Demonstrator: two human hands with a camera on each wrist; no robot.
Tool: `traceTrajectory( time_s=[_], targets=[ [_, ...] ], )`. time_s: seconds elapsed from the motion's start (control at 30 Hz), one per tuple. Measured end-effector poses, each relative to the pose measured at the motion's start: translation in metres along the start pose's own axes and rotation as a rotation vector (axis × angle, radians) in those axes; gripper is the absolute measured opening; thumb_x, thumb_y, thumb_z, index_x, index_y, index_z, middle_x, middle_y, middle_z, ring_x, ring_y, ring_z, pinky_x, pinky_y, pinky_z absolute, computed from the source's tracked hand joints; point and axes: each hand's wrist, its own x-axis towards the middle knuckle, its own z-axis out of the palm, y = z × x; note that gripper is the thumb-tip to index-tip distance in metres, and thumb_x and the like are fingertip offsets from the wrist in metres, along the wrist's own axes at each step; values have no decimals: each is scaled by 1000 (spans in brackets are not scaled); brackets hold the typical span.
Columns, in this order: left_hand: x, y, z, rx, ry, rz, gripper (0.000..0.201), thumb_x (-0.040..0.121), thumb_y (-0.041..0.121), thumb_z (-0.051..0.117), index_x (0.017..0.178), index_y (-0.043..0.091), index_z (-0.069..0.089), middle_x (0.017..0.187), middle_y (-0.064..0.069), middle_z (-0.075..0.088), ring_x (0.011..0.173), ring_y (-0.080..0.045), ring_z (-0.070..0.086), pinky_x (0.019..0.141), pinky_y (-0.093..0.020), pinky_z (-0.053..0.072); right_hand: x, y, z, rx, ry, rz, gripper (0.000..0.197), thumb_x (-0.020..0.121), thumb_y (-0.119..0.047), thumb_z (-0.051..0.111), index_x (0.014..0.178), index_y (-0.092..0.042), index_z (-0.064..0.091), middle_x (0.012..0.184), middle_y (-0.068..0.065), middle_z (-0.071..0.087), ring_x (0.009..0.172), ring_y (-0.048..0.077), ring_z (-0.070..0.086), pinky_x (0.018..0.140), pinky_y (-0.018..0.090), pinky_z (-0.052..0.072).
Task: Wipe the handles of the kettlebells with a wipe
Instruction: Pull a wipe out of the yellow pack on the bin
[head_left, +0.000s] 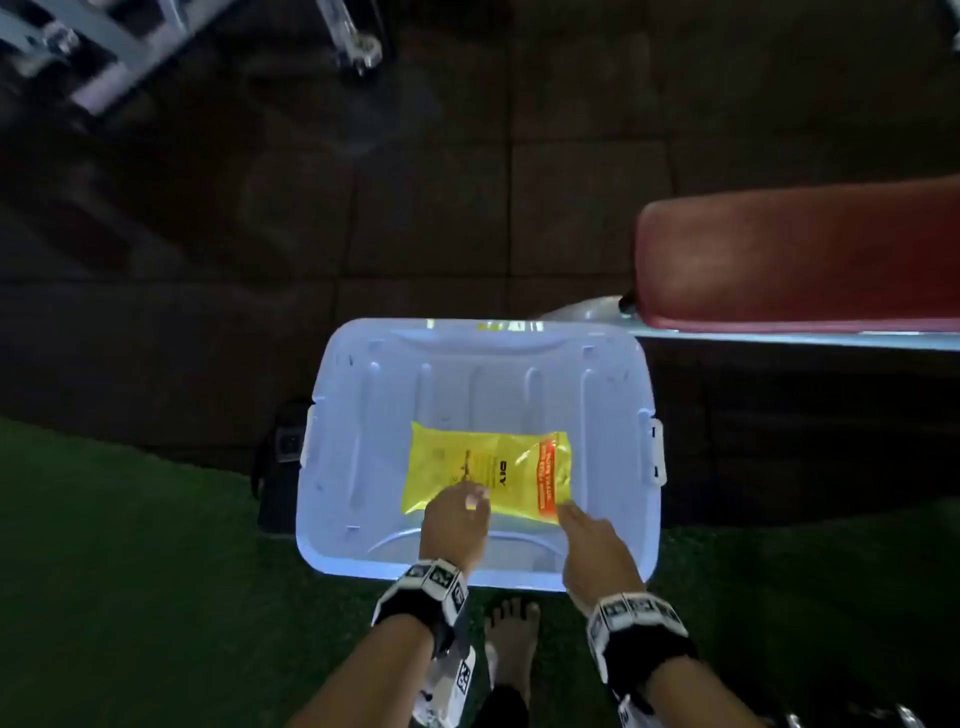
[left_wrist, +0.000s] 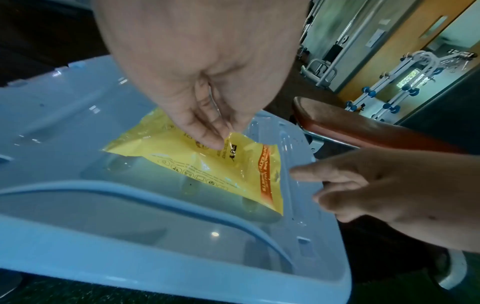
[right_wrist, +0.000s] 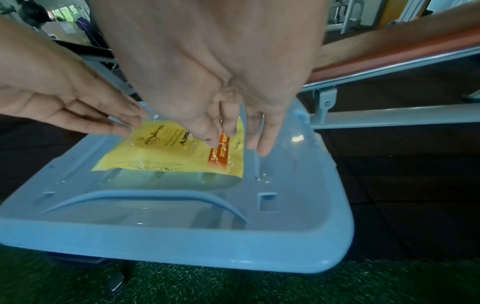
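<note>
A yellow wipe pack (head_left: 498, 462) with an orange band at its right end lies flat on the pale blue lid (head_left: 363, 415) of a plastic bin. My left hand (head_left: 457, 512) is over the pack's near edge. In the left wrist view its thumb and fingers (left_wrist: 207, 142) pinch a clear flap on the pack (left_wrist: 182, 168). My right hand (head_left: 571, 514) reaches toward the orange end. In the right wrist view its straight fingers (right_wrist: 265, 144) hover at or touch that end of the pack (right_wrist: 168, 156). No kettlebell is in view.
A red padded bench (head_left: 800, 260) on a metal frame stands right of the bin. A dark object (head_left: 280, 467) sits against the bin's left side. My bare foot (head_left: 511, 639) is on green turf (head_left: 130, 571). A metal machine frame (head_left: 104, 52) is at the far left.
</note>
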Motion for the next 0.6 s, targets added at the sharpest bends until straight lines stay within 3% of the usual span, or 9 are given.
traceTrajectory(
  time_s=[0.07, 0.13, 0.23, 0.3, 0.37, 0.43, 0.5, 0.6],
  targets=[
    [22, -9, 12, -32, 38, 13, 20, 98, 11, 63, 116, 12, 72, 114, -8, 71, 97, -22, 70, 87, -24, 50, 31, -6, 8, -75, 98, -34, 88, 89, 8, 47, 163, -19, 9, 172, -6, 5, 146, 30, 31, 106, 41, 43],
    [34, -15, 19, -31, 32, 35, 26, 98, 10, 63, 123, 12, 69, 120, -6, 67, 106, -23, 68, 93, -25, 49, 54, -11, 19, -132, 145, -60, 94, 89, 10, 49, 163, -17, -3, 172, -3, -12, 156, 32, 14, 114, 46, 38],
    [43, -25, 32, 26, 18, 129, 34, 98, 14, 64, 132, 12, 65, 125, -8, 62, 117, -27, 64, 101, -43, 53, 73, -8, 41, -188, 110, -32, 96, 89, 15, 43, 162, -18, -11, 168, -3, -25, 158, 32, -6, 123, 55, 21],
    [47, -25, 37, 106, 30, 166, 40, 97, 21, 67, 135, 12, 64, 126, -10, 61, 121, -28, 60, 103, -44, 50, 83, -7, 50, -210, 150, -24, 99, 84, 15, 50, 163, -16, 0, 170, -2, -14, 158, 37, 2, 121, 61, 22],
    [49, -22, 40, 183, 53, 187, 48, 93, 32, 73, 135, 11, 64, 126, -10, 60, 122, -29, 57, 103, -40, 49, 89, -6, 57, -239, 217, -28, 102, 67, 13, 69, 159, -12, 31, 169, 1, 19, 150, 42, 30, 109, 65, 39],
    [49, -18, 44, 238, 72, 201, 58, 86, 42, 78, 134, 12, 63, 125, -9, 60, 120, -29, 56, 100, -39, 49, 91, -4, 64, -284, 253, -36, 103, 54, 12, 76, 150, -12, 49, 161, 4, 41, 141, 43, 46, 98, 64, 48],
    [53, -11, 48, 292, 83, 193, 63, 81, 50, 79, 131, 14, 63, 123, -7, 60, 116, -28, 54, 97, -38, 49, 92, -1, 63, -323, 280, -56, 99, 53, 9, 76, 147, -12, 54, 159, 4, 45, 141, 43, 44, 96, 66, 48],
    [63, -2, 51, 323, 125, 154, 54, 79, 55, 77, 116, 19, 62, 113, -2, 59, 106, -26, 55, 83, -39, 54, 93, 2, 61, -352, 284, -67, 97, 52, 9, 79, 144, -12, 58, 157, 4, 48, 138, 44, 47, 94, 67, 49]
  ],
)
